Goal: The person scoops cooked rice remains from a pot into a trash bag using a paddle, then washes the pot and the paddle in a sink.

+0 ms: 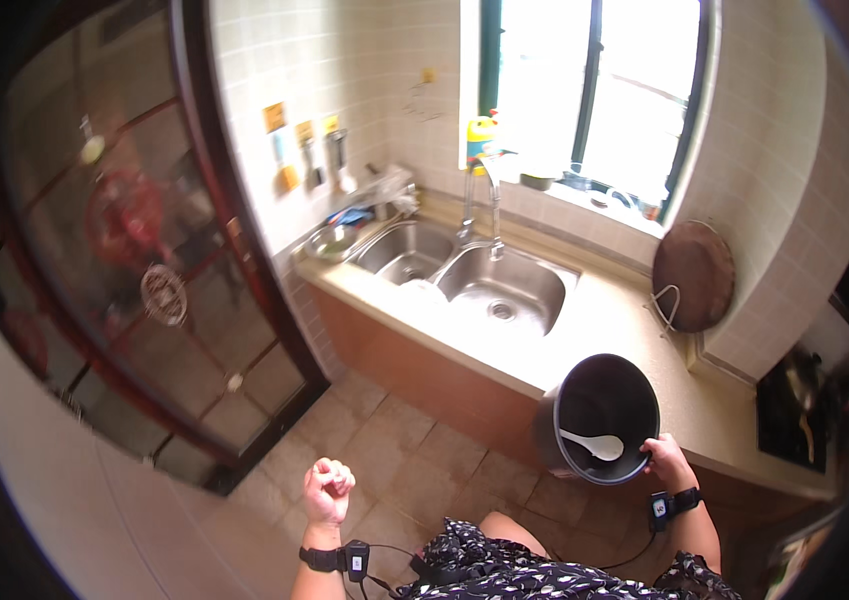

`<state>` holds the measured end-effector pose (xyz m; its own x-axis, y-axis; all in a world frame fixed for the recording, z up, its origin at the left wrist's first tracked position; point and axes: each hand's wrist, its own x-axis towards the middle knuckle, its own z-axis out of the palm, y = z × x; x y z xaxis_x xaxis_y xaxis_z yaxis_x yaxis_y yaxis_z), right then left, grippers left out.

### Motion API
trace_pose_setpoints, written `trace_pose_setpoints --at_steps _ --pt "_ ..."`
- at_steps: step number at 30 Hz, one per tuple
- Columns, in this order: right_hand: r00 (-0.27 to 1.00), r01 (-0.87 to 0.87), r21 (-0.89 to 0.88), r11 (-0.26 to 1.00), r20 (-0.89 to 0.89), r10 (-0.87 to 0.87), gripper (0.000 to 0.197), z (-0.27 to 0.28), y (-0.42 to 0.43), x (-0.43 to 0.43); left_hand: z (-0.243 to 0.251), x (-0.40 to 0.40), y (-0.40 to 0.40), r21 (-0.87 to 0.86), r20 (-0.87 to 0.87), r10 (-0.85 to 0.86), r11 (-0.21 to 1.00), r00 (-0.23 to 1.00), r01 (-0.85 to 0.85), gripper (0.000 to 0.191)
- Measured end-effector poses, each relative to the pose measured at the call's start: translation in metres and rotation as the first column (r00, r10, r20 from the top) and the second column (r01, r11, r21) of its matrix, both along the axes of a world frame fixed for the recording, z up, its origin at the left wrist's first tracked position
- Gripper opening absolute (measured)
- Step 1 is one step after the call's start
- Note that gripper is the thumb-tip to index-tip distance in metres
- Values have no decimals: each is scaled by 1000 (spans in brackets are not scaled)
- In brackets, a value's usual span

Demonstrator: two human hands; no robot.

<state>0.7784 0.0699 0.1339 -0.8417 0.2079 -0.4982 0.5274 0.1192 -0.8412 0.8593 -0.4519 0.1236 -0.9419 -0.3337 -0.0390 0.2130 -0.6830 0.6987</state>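
Observation:
My right hand (667, 462) grips the rim of a deep, dark rice cooker inner pot (604, 397), which is tilted so that its inside faces me. A white rice paddle (604, 447) lies within, its bowl end towards my right hand. The pot is beside the front edge of the kitchen counter (634, 322). Over the floor on the left, my left hand (330, 489) is raised with its fingers curled in, and nothing shows in it. Each wrist wears a black strap with a small device and a cable.
A double stainless steel sink (544, 292) with a tall tap (498, 202) is set in the counter. A round chopping board (694, 277) leans on the wall in a wire stand. The hob (784, 420) is far right. A dark-framed glass door (244, 262) stands left.

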Motion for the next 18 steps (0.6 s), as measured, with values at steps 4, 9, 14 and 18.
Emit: trace_pose_setpoints --at_steps 4,9,14,18 --pt "990 144 25 989 -5 -144 9 -3 -8 -85 19 -161 16 -3 -142 -210 977 967 212 14" --pt "988 155 11 988 -18 -154 13 -27 -8 -238 48 -354 47 -13 -202 -325 944 924 330 13" --pt "991 132 31 991 8 -132 13 -36 -19 -421 55 -536 61 51 -37 -316 947 948 318 16" --pt "989 139 60 989 42 -141 12 -41 -45 -539 56 -674 62 11 -72 -364 930 928 366 14"
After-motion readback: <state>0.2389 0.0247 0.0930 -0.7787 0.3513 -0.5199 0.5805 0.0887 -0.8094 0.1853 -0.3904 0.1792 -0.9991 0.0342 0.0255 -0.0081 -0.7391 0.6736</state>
